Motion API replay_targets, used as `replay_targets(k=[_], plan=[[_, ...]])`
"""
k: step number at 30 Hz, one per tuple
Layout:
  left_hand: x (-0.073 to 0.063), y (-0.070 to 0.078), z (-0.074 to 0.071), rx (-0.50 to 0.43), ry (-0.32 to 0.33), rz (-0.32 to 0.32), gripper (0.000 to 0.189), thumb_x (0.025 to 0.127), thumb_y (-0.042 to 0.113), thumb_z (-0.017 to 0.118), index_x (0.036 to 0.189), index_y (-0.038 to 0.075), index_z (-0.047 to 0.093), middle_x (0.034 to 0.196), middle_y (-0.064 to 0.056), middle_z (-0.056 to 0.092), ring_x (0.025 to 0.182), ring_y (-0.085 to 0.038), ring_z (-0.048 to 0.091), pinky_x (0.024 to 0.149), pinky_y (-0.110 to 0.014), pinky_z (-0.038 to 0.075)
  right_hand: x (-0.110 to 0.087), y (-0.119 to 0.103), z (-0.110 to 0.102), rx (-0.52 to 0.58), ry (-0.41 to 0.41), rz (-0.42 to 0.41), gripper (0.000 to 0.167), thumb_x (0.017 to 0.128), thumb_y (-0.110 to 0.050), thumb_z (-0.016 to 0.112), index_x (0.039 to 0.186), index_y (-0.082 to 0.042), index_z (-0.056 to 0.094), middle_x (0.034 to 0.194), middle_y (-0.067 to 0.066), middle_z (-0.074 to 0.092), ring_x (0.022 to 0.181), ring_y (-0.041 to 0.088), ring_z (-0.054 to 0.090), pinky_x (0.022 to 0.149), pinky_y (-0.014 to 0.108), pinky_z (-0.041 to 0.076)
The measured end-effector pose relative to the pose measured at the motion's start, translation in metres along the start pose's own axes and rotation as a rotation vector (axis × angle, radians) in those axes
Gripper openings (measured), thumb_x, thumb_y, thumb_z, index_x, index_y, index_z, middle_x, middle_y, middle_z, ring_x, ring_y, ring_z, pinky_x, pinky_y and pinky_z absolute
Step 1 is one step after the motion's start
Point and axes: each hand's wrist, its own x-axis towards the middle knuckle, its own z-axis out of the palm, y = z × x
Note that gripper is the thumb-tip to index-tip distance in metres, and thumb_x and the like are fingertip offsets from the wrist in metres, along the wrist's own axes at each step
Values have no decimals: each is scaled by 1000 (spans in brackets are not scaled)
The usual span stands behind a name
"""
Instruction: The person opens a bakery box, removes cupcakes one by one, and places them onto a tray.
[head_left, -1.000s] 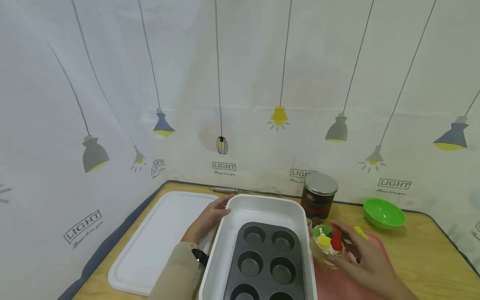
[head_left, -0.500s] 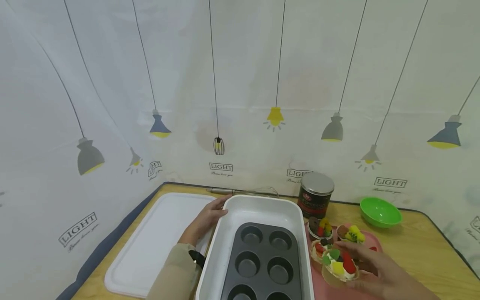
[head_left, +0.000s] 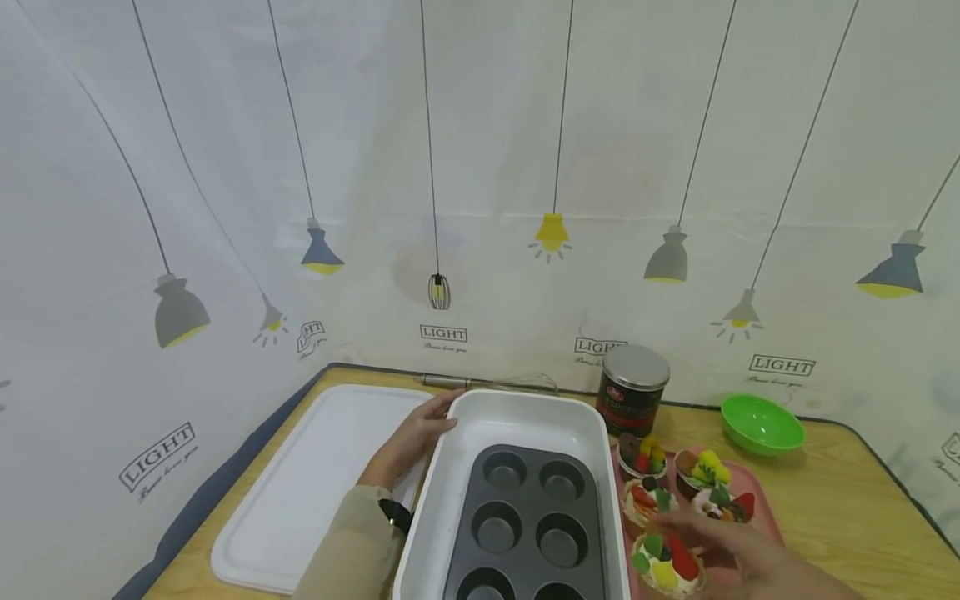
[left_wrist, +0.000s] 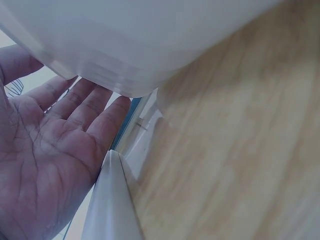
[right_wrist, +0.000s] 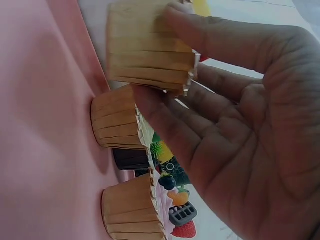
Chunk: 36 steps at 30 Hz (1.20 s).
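Note:
At the right, my right hand [head_left: 723, 550] pinches a fruit-topped cupcake [head_left: 663, 568] between thumb and fingers. The right wrist view shows its pleated tan wrapper [right_wrist: 150, 50] held above the pink tray [right_wrist: 45, 125]. Other decorated cupcakes stand on that tray, among them one with chocolate and fruit [head_left: 641, 458]. My left hand [head_left: 408, 437] touches the far left corner of a white rectangular pan [head_left: 480, 421], its fingers extended along the outer wall. In the left wrist view, the pan [left_wrist: 135, 40] hides the fingertips. A dark muffin tin [head_left: 525, 500] lies inside the pan, its visible cups bare.
A white board [head_left: 322, 475] lies on the table to the left. Behind the pan is a whisk [head_left: 450, 381]. An espresso tin [head_left: 633, 392] stands at the back, with a green bowl [head_left: 763, 427] farther right. A lamp-print curtain [head_left: 480, 167] hangs behind.
My right hand has brought the cupcake off the tray's left side, first right, then toward me and slightly left, uncovering other cupcakes. The left hand stays at the pan.

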Motion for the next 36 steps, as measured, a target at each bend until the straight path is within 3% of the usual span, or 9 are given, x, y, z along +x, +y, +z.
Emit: replay_targets(k=[7, 12, 20, 29, 36], plan=[[0, 0, 0, 11, 2, 2, 60, 101, 13, 56, 157, 11, 34, 160, -10, 36, 140, -32, 42, 109, -44, 43, 5, 6, 2, -36, -76, -74, 54, 101, -8, 60, 150, 1, 39, 142, 1, 57, 121, 7, 58, 94, 24, 51], [1, -1, 0, 3, -1, 2, 60, 100, 13, 57, 157, 12, 35, 160, -9, 36, 141, -31, 42, 110, -44, 42, 8, 9, 2, -76, -78, -103, 57, 97, -6, 66, 147, 4, 40, 142, 9, 56, 122, 1, 55, 93, 21, 51], [1, -1, -1, 7, 2, -1, 59, 100, 11, 56, 156, 12, 36, 160, -9, 36, 142, -31, 41, 110, -43, 42, 12, 13, 1, -67, -97, -66, 55, 98, -8, 65, 146, 2, 41, 142, 14, 54, 122, -2, 54, 94, 16, 47], [1, -1, -1, 11, 7, -1, 59, 100, 13, 56, 156, 12, 36, 160, -9, 37, 142, -31, 41, 111, -46, 41, 11, 12, 1, -52, -66, 41, 53, 97, -12, 67, 144, -3, 45, 136, 15, 56, 112, 8, 61, 89, 15, 49], [0, 0, -1, 10, 7, 0, 60, 100, 14, 56, 156, 12, 36, 160, -9, 37, 141, -31, 42, 110, -45, 42, 8, 15, 1, 95, -114, 62, 51, 99, -9, 65, 145, -3, 45, 137, 16, 56, 118, 24, 59, 93, 24, 53]])
